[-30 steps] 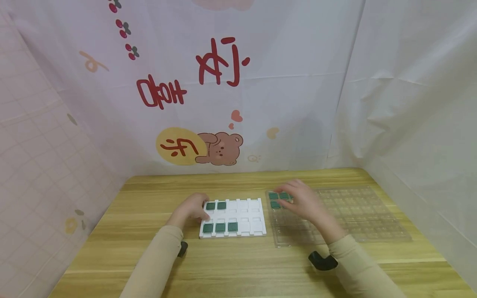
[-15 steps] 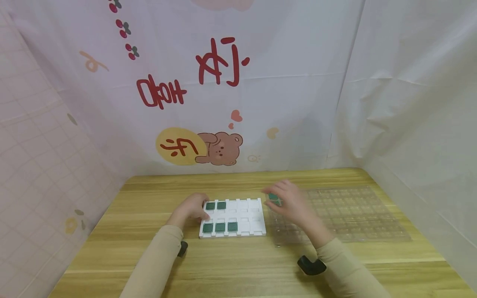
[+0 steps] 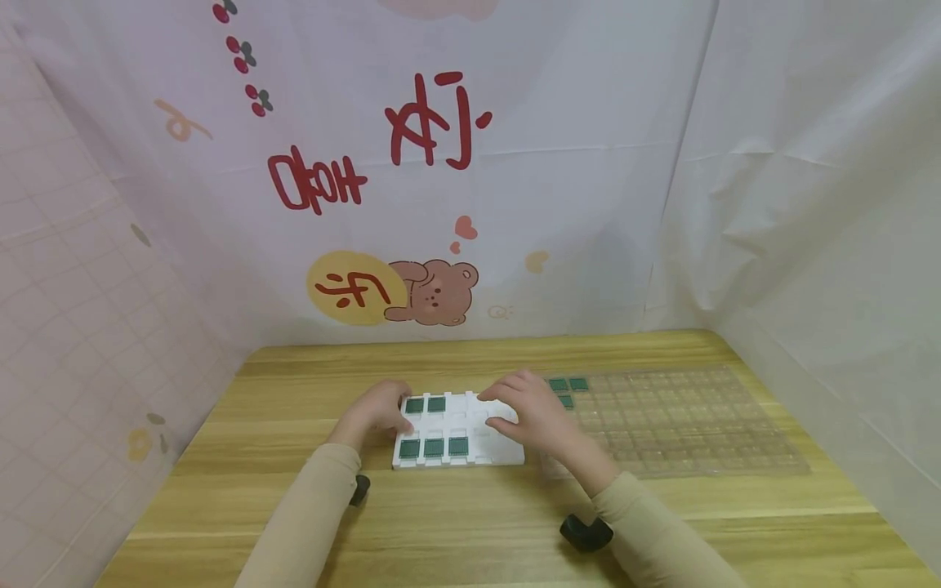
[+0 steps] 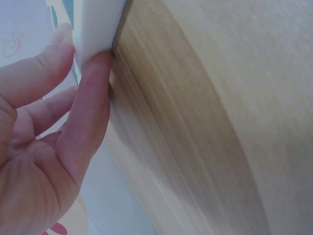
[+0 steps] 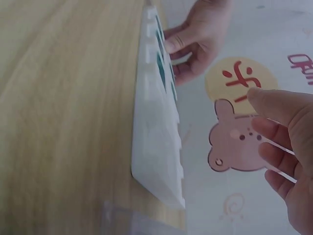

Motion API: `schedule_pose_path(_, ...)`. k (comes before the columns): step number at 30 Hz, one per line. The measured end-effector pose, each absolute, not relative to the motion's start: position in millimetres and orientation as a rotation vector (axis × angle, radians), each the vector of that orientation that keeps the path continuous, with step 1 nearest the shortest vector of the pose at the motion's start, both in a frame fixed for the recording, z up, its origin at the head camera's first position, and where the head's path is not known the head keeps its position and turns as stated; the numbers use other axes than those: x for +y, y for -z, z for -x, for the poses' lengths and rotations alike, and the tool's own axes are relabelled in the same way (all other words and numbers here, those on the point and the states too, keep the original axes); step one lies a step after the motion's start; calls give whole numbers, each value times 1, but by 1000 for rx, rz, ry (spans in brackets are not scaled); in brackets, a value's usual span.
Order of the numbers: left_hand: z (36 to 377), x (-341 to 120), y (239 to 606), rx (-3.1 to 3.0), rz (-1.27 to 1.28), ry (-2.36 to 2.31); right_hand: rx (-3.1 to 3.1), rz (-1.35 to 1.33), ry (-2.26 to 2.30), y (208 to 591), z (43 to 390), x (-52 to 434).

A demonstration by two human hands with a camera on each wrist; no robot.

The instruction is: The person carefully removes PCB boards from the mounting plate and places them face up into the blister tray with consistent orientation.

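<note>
White tray between left hand and clear tray.

A wooden table stood against a pale cloth backdrop printed with red characters, a brown bear beside a yellow disc, small hearts and berries. A pink checked sheet hung on the left, and plain white fabric hung on the right.

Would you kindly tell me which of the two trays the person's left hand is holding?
The white tray, the one with five green chips; the left hand grips its left edge. The clear tray lies to its right, untouched by that hand.
</note>
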State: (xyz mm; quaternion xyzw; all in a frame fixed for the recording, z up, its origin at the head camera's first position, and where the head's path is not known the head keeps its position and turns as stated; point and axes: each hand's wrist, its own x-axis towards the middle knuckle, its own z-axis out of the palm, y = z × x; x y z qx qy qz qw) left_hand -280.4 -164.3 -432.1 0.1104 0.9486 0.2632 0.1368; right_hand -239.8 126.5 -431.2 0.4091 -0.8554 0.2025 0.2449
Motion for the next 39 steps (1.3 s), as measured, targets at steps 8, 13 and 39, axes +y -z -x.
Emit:
schedule_pose_path(8,280,-163,431,2749,-310,-742,-2447,-1133,-558,436,237,112)
schedule_pose_path(13,280,-163,430,2755,-320,-738,-2505,-1128,-557,438,237,104)
schedule_pose_path(39,282,-166,433,2715,-301,-841,-2729,-1107,-460,453,235,78)
